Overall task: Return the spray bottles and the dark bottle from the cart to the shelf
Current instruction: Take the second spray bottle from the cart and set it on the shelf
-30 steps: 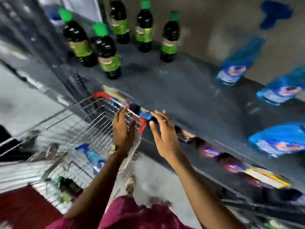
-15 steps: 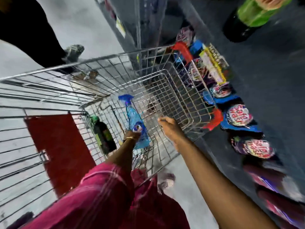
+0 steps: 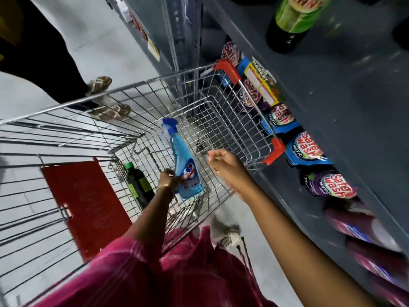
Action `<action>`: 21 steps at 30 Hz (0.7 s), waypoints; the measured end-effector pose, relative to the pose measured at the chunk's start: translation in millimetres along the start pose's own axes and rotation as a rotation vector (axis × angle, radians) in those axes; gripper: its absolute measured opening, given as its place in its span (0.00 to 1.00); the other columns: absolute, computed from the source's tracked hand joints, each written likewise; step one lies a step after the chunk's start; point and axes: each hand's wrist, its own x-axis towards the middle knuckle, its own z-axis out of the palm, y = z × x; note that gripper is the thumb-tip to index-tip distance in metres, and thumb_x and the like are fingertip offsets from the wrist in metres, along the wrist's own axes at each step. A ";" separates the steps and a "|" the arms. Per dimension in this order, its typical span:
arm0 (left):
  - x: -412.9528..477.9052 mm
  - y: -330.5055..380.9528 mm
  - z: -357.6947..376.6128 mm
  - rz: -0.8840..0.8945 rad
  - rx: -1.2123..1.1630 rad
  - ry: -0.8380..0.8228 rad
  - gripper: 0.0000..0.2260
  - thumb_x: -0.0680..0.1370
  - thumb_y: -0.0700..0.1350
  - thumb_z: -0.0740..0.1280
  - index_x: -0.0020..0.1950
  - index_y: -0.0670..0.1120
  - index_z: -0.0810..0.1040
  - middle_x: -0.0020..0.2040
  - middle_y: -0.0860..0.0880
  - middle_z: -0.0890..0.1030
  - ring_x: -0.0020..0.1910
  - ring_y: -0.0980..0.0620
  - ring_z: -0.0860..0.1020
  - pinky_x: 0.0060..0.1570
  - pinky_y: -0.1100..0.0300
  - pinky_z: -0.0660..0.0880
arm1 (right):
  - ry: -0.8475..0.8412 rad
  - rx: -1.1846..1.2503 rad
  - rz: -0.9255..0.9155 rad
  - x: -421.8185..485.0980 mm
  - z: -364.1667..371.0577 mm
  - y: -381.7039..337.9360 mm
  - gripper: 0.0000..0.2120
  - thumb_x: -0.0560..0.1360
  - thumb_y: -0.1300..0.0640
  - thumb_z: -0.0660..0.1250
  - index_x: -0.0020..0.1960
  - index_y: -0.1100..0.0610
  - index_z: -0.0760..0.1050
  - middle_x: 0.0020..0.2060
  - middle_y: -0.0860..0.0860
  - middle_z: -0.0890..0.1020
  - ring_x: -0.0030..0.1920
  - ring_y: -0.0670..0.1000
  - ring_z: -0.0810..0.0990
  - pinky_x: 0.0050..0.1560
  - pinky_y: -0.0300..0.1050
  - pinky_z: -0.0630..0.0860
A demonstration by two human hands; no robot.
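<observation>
My left hand (image 3: 169,180) is down inside the wire cart (image 3: 155,89) and grips the lower body of a blue spray bottle (image 3: 183,160), whose trigger head points away from me. A dark bottle (image 3: 139,185) with a green cap lies on the cart floor just left of that hand. My right hand (image 3: 225,167) hovers over the cart's near right corner, fingers loosely curled, holding nothing. The grey shelf (image 3: 332,89) runs along the right side, with a dark green-labelled bottle (image 3: 292,21) standing on it at the top.
Pouches of detergent (image 3: 305,149) fill the lower shelf beside the cart. A red flap (image 3: 86,204) lies in the cart's left part. Another person's sandalled feet (image 3: 106,100) stand beyond the cart. My own shoe (image 3: 228,235) is on the pale floor below.
The view swung down from the shelf to the cart. My left hand reached in, closed on the blue spray bottle and has lifted it slightly; my right hand moved over the cart rim.
</observation>
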 end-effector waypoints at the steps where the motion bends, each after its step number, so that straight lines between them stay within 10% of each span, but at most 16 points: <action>1: -14.4 3.8 -4.6 0.122 0.009 0.012 0.13 0.70 0.30 0.71 0.44 0.43 0.71 0.51 0.39 0.77 0.48 0.44 0.77 0.39 0.50 0.79 | 0.020 0.008 -0.033 -8.6 -4.0 -0.2 0.13 0.79 0.54 0.62 0.62 0.55 0.71 0.61 0.53 0.77 0.51 0.47 0.76 0.41 0.36 0.72; 6: -96.6 50.1 -17.8 0.659 0.011 -0.164 0.18 0.67 0.26 0.71 0.47 0.44 0.72 0.51 0.42 0.80 0.47 0.48 0.80 0.39 0.67 0.82 | 0.109 0.123 -0.230 -54.3 -17.7 -1.0 0.24 0.76 0.57 0.66 0.70 0.56 0.64 0.69 0.55 0.71 0.56 0.40 0.74 0.42 0.21 0.73; 11: -190.9 114.1 16.0 1.005 0.091 -0.333 0.23 0.66 0.27 0.73 0.58 0.38 0.73 0.55 0.39 0.80 0.48 0.53 0.79 0.51 0.58 0.79 | 0.426 0.194 -0.497 -107.5 -41.3 -11.5 0.39 0.72 0.47 0.69 0.76 0.55 0.55 0.74 0.55 0.65 0.74 0.52 0.66 0.73 0.57 0.64; 16: -277.6 145.4 85.2 1.404 0.265 -0.509 0.30 0.63 0.64 0.71 0.53 0.40 0.77 0.44 0.62 0.74 0.44 0.72 0.76 0.48 0.79 0.69 | 0.791 0.289 -0.628 -155.9 -91.0 -9.4 0.31 0.76 0.51 0.64 0.74 0.57 0.56 0.72 0.58 0.68 0.72 0.57 0.68 0.72 0.61 0.64; 21: -301.7 139.1 186.7 1.350 0.442 -0.736 0.20 0.63 0.35 0.77 0.50 0.36 0.72 0.44 0.43 0.81 0.44 0.51 0.78 0.46 0.54 0.77 | 1.153 0.378 -0.645 -202.8 -142.8 24.3 0.24 0.79 0.58 0.61 0.73 0.57 0.59 0.67 0.57 0.73 0.67 0.53 0.73 0.70 0.55 0.68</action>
